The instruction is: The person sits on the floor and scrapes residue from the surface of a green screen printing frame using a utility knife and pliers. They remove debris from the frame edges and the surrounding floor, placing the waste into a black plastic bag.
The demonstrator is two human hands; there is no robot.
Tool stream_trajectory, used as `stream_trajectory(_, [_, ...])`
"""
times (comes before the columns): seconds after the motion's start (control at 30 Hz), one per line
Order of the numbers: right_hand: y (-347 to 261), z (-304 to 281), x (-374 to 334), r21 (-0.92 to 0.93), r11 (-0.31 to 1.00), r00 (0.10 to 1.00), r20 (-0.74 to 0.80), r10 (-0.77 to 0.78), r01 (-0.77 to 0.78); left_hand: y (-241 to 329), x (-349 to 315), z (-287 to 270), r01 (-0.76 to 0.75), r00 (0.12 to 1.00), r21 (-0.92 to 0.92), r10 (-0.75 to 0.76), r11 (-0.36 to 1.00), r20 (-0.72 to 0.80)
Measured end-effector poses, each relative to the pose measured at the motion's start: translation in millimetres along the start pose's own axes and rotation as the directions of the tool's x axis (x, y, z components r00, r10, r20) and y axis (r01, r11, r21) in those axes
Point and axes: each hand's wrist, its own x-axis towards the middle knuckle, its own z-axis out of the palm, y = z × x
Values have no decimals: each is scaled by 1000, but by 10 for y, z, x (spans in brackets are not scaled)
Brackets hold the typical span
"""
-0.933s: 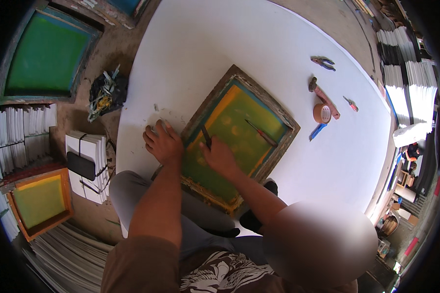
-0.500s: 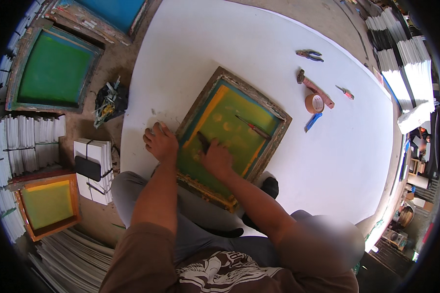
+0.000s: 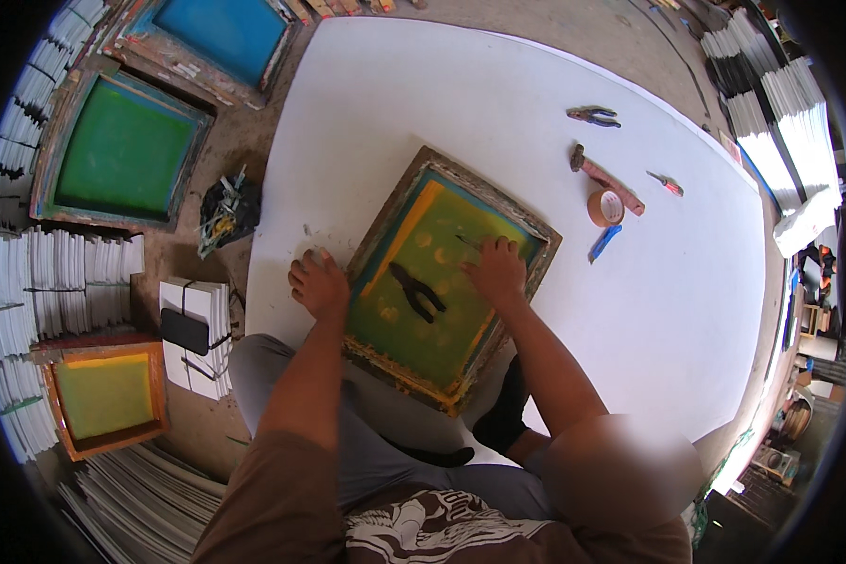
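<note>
Pliers (image 3: 416, 293) have moved from the right hand (image 3: 498, 270) to the green mesh (image 3: 437, 352), that hand rightward to the screwdriver (image 3: 467, 241). Left to right: black bag (image 3: 245, 212), holding pale and yellow scraps (image 3: 222, 227); left hand (image 3: 320, 285), empty, fingers loosely spread; framed screen (image 3: 493, 200), containing both tools; right hand, fingers curled over the screwdriver, closure hidden. Apparent step: exchange of tools, next calling for a firm grip.

The brown shirt (image 3: 277, 512) has short, loose sleeves and a white print (image 3: 428, 528) across the front (curved, feathery strokes, partly folded over). A blur hides much of the right sleeve. The trousers (image 3: 498, 484) are plain grey; the socks (image 3: 501, 418) look black.
</note>
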Motion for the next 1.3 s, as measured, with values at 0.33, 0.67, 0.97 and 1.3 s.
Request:
stream_trajectory(0.33, [410, 407, 325, 543, 840, 998, 54, -44, 8, 633, 377, 37, -192, 979, -123, 182, 974, -89])
stream_trajectory(0.67, [-609, 93, 352, 801, 588, 990, 143, -9, -110, 943, 383, 333, -193, 981, 0, 193, 981, -1])
stream_trajectory(0.97, [-863, 52, 373, 746, 658, 995, 91, 48, -100, 1047, 361, 175, -198, 980, 51, 197, 979, 24])
stream_trajectory(1.3, [-893, -196, 508, 476, 863, 963, 265, 46, -172, 1106, 370, 93, -132, 963, 74, 111, 988, 244])
